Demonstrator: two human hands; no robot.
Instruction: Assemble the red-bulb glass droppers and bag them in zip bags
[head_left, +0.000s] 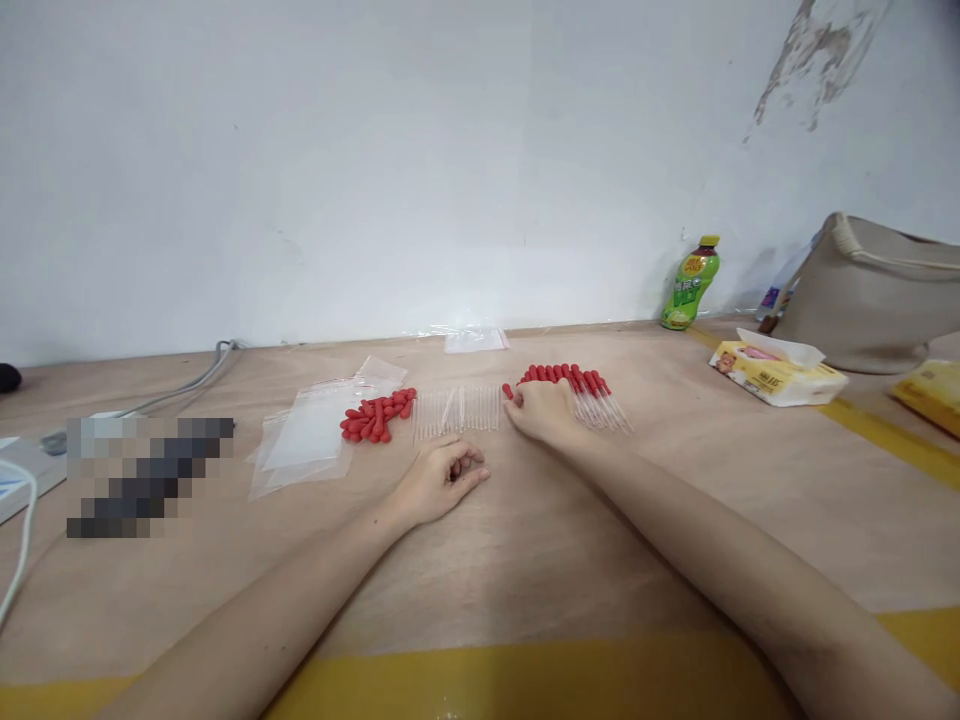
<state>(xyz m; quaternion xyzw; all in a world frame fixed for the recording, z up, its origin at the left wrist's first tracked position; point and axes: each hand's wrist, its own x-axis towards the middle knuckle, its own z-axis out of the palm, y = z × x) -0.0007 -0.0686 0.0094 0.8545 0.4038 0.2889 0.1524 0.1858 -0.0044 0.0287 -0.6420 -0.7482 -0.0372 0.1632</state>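
My right hand (546, 408) is closed around a dropper whose red rubber bulb (507, 391) pokes out past the fingertips; its tube is hidden by the hand. Just behind and right of that hand lie several assembled droppers (604, 408), red bulbs at the far end and clear tubes pointing toward me. My left hand (444, 480) rests on the table, fingers loosely curled and thumb apart, with nothing in it. A row of clear glass tubes (457, 408) lies just beyond it. Left of the tubes is a heap of loose red rubber bulbs (375, 416).
Clear zip bags (307, 430) are spread left of the bulbs, with another bag (475, 341) by the wall. At right stand a green drink bottle (690, 285), a tissue pack (776, 372) and a beige bag (870, 290). A grey cable (184, 383) and a blurred-out dark object (154, 480) lie left.
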